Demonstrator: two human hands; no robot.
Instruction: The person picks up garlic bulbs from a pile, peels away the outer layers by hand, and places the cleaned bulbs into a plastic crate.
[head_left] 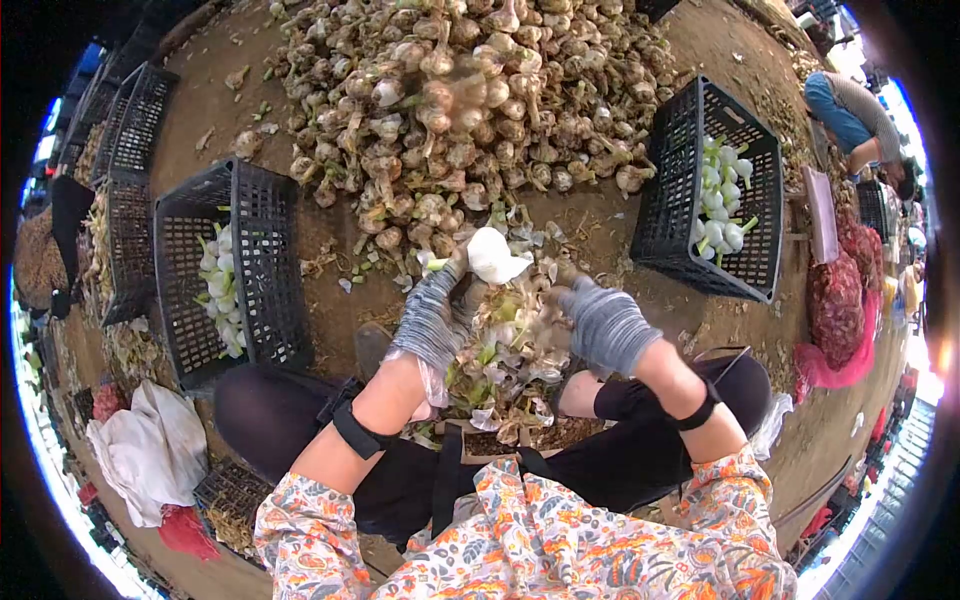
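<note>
My left hand (433, 312), in a grey knitted glove with bare fingertips, is closed on a garlic bulb (492, 256). The bulb is peeled white, with a short green stem stub to its left. To the right of the bulb, apart from it, is my right hand (606, 324) in a matching glove. Its fingers are smeared by motion, so I cannot make out whether they hold anything. Beneath both hands lies a heap of peeled garlic skins (500, 345) between my legs. Just ahead rises a large pile of unpeeled garlic (470, 110) with dry brown skins.
Black plastic crates stand on either side, the left crate (265, 255) and the right crate (668, 190), both with white trimmed bulbs inside. Red mesh sacks (840, 305) lie far right. A white sack (155, 450) is at left. Another person (865, 115) bends over at upper right.
</note>
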